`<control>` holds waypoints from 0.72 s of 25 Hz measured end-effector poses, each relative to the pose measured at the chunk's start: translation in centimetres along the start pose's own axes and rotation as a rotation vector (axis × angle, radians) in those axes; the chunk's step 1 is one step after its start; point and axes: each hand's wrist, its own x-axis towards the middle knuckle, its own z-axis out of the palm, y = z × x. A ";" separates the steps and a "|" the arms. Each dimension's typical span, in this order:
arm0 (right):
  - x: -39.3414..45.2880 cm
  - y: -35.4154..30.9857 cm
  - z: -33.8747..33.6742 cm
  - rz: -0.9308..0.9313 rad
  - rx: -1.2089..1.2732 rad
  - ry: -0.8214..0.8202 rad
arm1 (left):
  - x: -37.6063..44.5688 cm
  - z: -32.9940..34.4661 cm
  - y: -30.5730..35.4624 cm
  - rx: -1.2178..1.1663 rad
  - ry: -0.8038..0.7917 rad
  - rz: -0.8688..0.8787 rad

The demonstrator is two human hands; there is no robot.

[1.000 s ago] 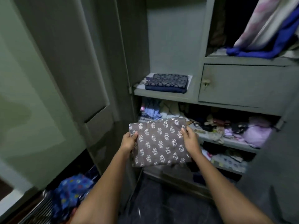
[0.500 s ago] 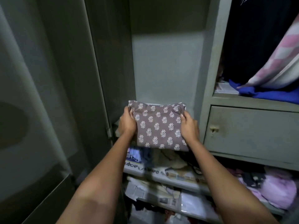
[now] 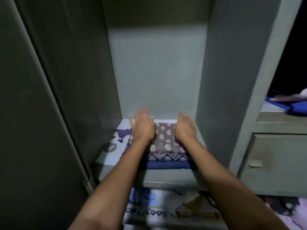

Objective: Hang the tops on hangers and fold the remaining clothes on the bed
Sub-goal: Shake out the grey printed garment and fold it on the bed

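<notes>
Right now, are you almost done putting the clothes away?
Partly. The folded grey printed cloth already lies on the blue folded stack on the wardrobe shelf. My left hand and right hand are open over it. The bed and hangers aren't in view.

Grey-green painted metal wardrobe (image 3: 157,67), interior view, dim lighting.

The open grey wardrobe door (image 3: 41,105) stands at the left, with a hinge at its lower edge. A flat grey shelf (image 3: 166,180) spans the central compartment, lined with printed newspaper (image 3: 114,146). A vertical partition (image 3: 221,97) separates it from a closed grey drawer front with a small latch (image 3: 279,163) at the right. Light falls on the back panel; the top is in shadow.
</notes>
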 end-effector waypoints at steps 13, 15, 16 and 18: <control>-0.5 2.3 5.2 0.092 -0.071 -0.348 | 0.0 5.5 -5.4 0.161 -0.561 -0.014; -0.5 3.2 4.4 0.189 -0.021 -0.378 | 0.6 4.2 -6.2 0.094 -0.562 -0.108; -0.6 3.5 3.6 0.229 -0.024 -0.369 | 0.9 3.2 -6.4 0.045 -0.518 -0.164; -0.9 3.5 1.3 0.232 -0.020 -0.277 | 1.5 0.9 -6.4 -0.134 -0.363 -0.287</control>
